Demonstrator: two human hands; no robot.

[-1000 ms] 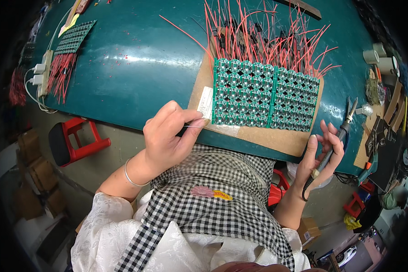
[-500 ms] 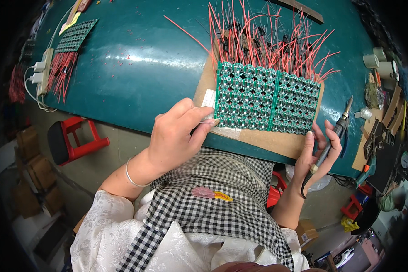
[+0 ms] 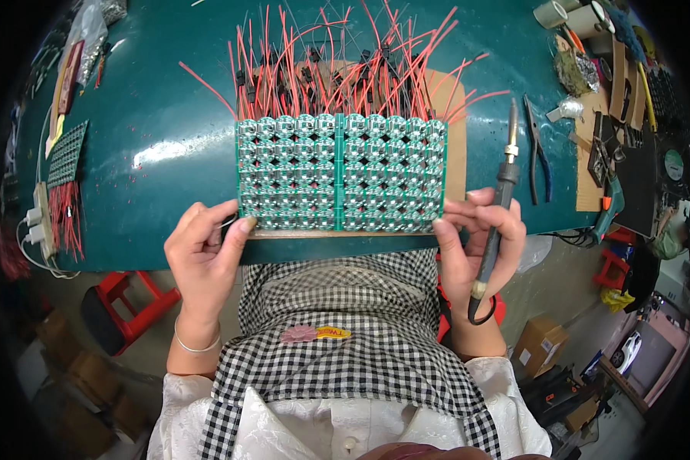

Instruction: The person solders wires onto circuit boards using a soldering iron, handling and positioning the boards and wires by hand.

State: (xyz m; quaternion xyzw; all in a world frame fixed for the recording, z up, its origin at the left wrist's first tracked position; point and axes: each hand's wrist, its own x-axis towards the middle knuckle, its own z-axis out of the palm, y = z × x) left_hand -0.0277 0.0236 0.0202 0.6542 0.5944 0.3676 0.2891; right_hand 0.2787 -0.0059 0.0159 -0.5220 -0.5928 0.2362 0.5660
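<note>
A panel of small green circuit boards (image 3: 340, 176) lies level before me, in two blocks of closely packed rows. Red and black wires (image 3: 287, 65) with black connectors fan out past its far edge. Its lower left corner is pinched between thumb and fingers of my left hand (image 3: 207, 249). My right hand (image 3: 456, 261) grips the lower right corner with the thumb and fingertips. That same hand also carries a soldering iron (image 3: 504, 188), tip pointing away from me and clear of the panel. Brown cardboard (image 3: 455, 146) shows under and beside the panel.
Pliers (image 3: 538, 153) lie right of the iron on the green table (image 3: 169, 100). Farther right are wire spools (image 3: 586, 21) and assorted tools. At the left, another wired board panel (image 3: 67, 153) rests by a power strip (image 3: 44, 222). A red-and-black stool (image 3: 123, 310) stands below.
The panel now sits level in front of me instead of tilted, and farther left in view. My left hand has shifted left at its corner. The iron stays in my right hand.
</note>
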